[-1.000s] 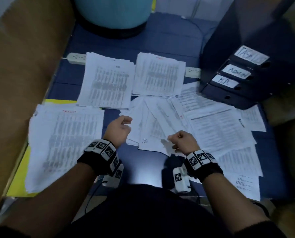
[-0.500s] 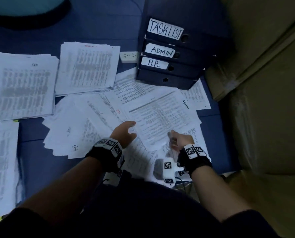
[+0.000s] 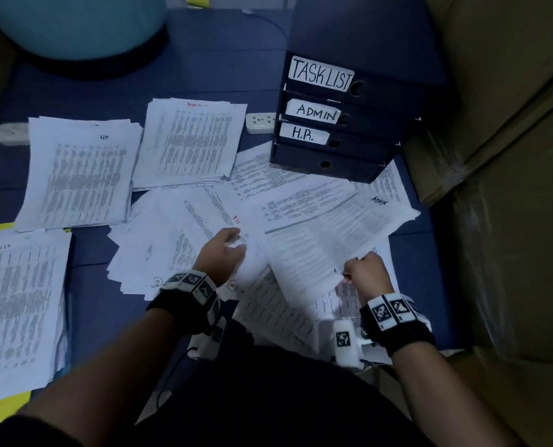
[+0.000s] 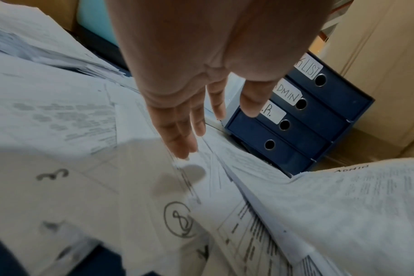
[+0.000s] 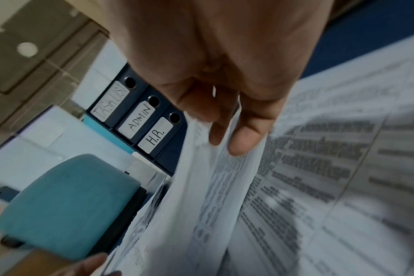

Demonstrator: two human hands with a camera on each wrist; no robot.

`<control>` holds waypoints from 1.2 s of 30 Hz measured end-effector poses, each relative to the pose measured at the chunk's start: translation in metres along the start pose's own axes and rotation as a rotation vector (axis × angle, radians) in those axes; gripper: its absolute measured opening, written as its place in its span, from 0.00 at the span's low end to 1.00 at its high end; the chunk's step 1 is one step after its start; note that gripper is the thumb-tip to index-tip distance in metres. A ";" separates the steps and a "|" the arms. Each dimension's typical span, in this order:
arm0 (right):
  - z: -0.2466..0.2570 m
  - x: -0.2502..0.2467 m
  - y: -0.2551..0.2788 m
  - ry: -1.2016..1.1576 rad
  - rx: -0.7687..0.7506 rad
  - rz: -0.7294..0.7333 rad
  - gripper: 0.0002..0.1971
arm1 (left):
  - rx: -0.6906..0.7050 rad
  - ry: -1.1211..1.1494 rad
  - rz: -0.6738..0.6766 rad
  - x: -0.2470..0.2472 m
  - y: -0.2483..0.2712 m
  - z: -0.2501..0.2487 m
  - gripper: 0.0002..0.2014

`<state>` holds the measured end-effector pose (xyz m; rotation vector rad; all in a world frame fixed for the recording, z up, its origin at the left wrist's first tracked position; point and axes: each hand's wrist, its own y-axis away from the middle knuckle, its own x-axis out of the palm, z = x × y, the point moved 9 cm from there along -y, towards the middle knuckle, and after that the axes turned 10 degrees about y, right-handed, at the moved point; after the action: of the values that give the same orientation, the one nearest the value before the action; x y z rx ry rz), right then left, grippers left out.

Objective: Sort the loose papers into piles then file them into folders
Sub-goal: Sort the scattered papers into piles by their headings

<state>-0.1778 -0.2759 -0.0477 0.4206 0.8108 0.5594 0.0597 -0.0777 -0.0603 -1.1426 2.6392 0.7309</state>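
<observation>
Your right hand (image 3: 364,271) pinches the ADMIN sheet (image 3: 336,240) up off the loose papers (image 3: 159,246) to read its heading, left hand (image 3: 223,253) hovering slack-fingered, folders (image 3: 339,124) waiting beyond.

We are looking at office setting, likely storage corner. Four dark blue lever-arch folders (image 3: 349,124) are lying stacked, spines facing us, three reading TASK LIST, ADMIN, H.R. Printed sheets (image 3: 223,227) with tables and lists are lying loose on blue surface (image 3: 204,69); neater piles (image 3: 78,175) beside them are carrying handwritten headings such as HR. White power strip (image 3: 260,123) is lying by folders. Brown cardboard boxes (image 3: 510,188) are standing at right. Teal upholstered seat (image 5: 66,205) is showing behind.
</observation>
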 end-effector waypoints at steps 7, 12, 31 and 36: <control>0.050 0.031 0.060 -0.158 -0.270 0.275 0.16 | 0.044 0.174 0.174 -0.004 0.008 -0.016 0.36; 0.086 0.055 0.093 -0.319 -0.355 0.422 0.17 | -0.015 0.376 0.347 -0.006 0.019 -0.014 0.27; 0.018 -0.005 -0.106 0.470 0.028 -0.166 0.29 | 0.024 -0.028 -0.083 -0.069 0.023 -0.013 0.10; 0.011 0.001 -0.118 0.742 0.078 -0.190 0.46 | 0.023 -0.068 -0.095 -0.066 0.026 -0.019 0.09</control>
<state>-0.1328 -0.3689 -0.1065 0.1943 1.5705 0.5067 0.0867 -0.0303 -0.0114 -1.2057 2.5120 0.7061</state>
